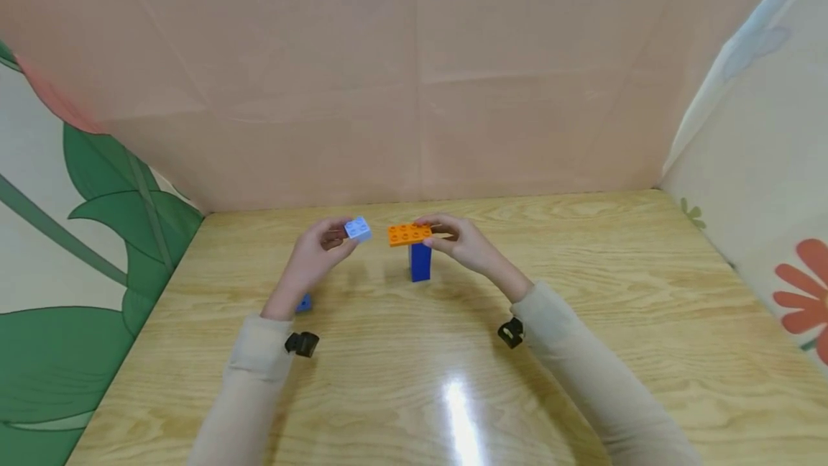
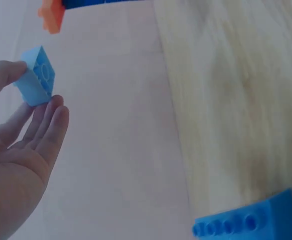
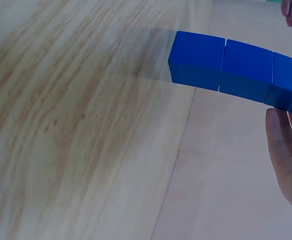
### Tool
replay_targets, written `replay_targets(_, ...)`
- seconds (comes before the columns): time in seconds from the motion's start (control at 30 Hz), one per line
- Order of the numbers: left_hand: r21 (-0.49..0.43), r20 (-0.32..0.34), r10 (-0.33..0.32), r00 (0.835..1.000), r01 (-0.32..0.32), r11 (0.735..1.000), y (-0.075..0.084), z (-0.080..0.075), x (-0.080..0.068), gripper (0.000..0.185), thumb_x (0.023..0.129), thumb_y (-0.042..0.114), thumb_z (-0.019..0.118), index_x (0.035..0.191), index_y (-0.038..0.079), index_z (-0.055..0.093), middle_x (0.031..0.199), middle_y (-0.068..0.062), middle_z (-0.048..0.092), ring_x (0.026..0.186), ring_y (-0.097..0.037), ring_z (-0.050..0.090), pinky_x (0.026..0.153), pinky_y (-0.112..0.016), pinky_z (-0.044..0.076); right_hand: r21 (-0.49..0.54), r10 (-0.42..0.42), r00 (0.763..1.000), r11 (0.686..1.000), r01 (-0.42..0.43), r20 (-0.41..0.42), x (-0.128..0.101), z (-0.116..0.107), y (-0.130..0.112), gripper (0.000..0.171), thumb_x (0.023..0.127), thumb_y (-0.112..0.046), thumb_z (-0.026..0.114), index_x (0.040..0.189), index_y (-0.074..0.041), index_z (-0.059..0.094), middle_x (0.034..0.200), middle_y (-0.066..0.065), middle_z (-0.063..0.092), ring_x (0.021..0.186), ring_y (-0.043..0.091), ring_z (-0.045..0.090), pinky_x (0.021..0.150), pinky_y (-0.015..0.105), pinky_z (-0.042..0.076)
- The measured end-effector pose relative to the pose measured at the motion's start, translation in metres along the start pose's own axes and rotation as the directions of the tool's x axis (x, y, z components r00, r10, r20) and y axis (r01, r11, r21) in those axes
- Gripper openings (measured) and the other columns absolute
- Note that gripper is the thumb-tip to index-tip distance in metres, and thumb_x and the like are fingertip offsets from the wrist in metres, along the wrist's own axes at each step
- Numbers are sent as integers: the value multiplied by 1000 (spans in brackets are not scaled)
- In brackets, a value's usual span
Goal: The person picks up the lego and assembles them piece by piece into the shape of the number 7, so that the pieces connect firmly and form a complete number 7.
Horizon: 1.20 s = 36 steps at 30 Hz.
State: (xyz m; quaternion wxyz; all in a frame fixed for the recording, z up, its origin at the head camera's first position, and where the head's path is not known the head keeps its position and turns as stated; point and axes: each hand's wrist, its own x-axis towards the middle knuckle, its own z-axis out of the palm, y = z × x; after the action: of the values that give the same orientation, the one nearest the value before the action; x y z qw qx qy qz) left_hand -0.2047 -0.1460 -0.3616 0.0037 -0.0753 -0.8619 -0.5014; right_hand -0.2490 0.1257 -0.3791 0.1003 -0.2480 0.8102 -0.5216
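Observation:
My left hand (image 1: 315,249) pinches a light blue brick (image 1: 359,229) between thumb and fingers, raised above the table. In the left wrist view the brick's hollow underside (image 2: 45,73) shows. A tower of three dark blue bricks (image 1: 420,262) stands upright on the table. On its top lies a flat orange brick (image 1: 402,234) with two rows of studs, jutting out to the left toward the light blue brick. My right hand (image 1: 468,244) grips the orange brick at its right end, thumb in front. In the right wrist view the fingers (image 3: 278,132) are right at the top blue brick.
A blue brick (image 1: 304,303) lies on the wooden table (image 1: 582,293) beside my left wrist, partly hidden by it in the head view. In the left wrist view this blue brick (image 2: 250,222) shows a row of studs. A pinkish cloth wall (image 1: 414,92) rises behind the table.

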Motion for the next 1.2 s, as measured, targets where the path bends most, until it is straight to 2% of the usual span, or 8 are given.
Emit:
replay_targets(0.27,-46,45,3,999,-1,999,-2,23,-2,45,93,15,62,135,7,51,130,-17,56,122,-31,55,104,-41,48,8,-12,1000,1000,12,-19,-1,2,2,36,97,-9,55,132,-6,55,141,16,50,128,37,49,100,50,49)
replay_targets(0.4,-60,44,14,999,-11,998,-4,31,0,44,93,13,62,135,7,52,129,-17,58,120,-30,57,103,-41,48,10,-12,1000,1000,12,-25,-2,2,3,35,97,-9,55,132,-6,55,141,16,49,128,38,50,99,50,50)
replay_targets(0.87,-100,90,11,996,-2,995,-5,28,-2,45,95,17,60,138,12,49,133,-13,54,123,-28,54,106,-41,47,8,-67,997,998,67,-37,-3,5,5,36,96,-7,55,132,-3,55,138,18,52,123,36,54,99,48,50)
replay_targets(1.2,-100,89,7,996,2,995,-4,27,-2,47,95,19,60,140,13,47,133,-14,54,122,-28,55,104,-41,48,-63,-91,996,994,90,-11,-4,4,3,43,96,-11,55,139,-4,48,141,17,49,123,35,53,97,48,51)
